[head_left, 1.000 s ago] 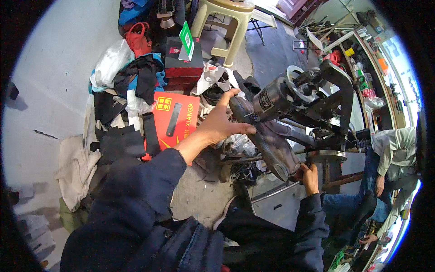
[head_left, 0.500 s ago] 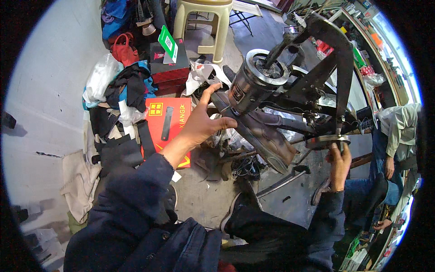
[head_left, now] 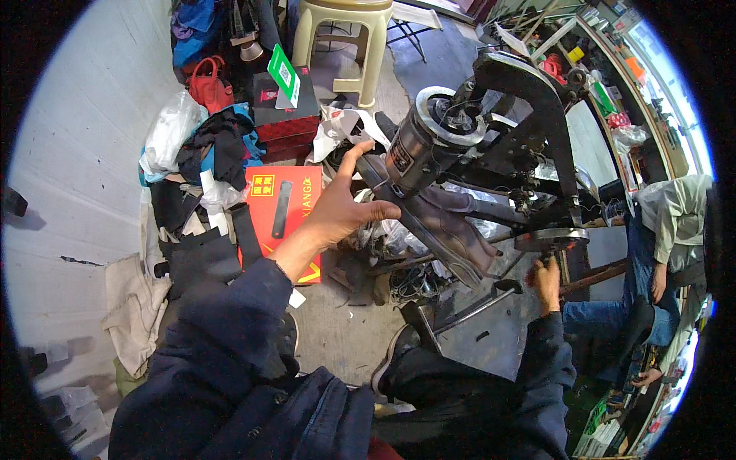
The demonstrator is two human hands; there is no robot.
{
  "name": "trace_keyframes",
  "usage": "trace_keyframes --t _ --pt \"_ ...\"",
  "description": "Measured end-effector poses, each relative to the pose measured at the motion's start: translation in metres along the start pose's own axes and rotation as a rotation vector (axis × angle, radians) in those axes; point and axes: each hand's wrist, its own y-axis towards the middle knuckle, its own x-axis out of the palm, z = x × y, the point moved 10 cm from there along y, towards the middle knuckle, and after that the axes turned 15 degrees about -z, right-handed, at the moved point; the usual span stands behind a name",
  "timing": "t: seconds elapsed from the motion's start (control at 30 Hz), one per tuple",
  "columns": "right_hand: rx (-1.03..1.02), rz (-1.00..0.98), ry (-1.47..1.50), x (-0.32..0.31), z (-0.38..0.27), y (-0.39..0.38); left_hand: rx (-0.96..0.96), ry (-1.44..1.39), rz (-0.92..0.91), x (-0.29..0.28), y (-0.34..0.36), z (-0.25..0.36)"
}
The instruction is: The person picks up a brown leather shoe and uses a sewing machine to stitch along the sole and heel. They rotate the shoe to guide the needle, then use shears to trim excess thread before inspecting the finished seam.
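Observation:
My left hand (head_left: 345, 215) grips a worn dark brown leather boot (head_left: 441, 222), fingers along its near side and thumb across it. The boot lies under the black machine's metal cylinder (head_left: 414, 146), which has a silver ring on top. Right of the cylinder rises a curved black frame (head_left: 540, 100), with a round metal wheel (head_left: 552, 238) at its lower end. Just below that wheel, my right hand (head_left: 547, 284) has its fingers curled on a small dark handle, partly hidden by shadow.
Left: red box lid (head_left: 276, 222), fabric heap (head_left: 215, 146), wall (head_left: 69, 184). Behind: dark boxes (head_left: 284, 123), beige stool (head_left: 341, 23). Right: another person's sleeve (head_left: 675, 215) and jeans, shelves (head_left: 644, 107). Below the machine: metal bar (head_left: 468, 310), cables (head_left: 418, 284).
My right hand rose to the wheel, then dropped slightly down and left under it. The machine's upper arm lifted, then came down. My left hand keeps its hold on the boot.

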Motion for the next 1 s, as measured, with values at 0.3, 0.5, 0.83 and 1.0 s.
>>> trace_keyframes --t 0.3,0.5,0.83,1.0 --pt "-0.103 -0.114 0.114 0.045 -0.154 -0.06 0.014 -0.036 0.003 0.002 -0.001 0.001" --pt "-0.147 0.222 0.023 -0.074 -0.135 -0.058 -0.001 -0.022 -0.028 0.004 -0.003 0.004" --pt "-0.299 0.328 -0.258 -0.071 -0.018 -0.009 -0.005 0.044 0.0 0.002 -0.003 0.008" --pt "-0.029 -0.054 0.136 0.03 -0.011 -0.005 -0.026 0.077 0.002 0.002 -0.005 0.011"
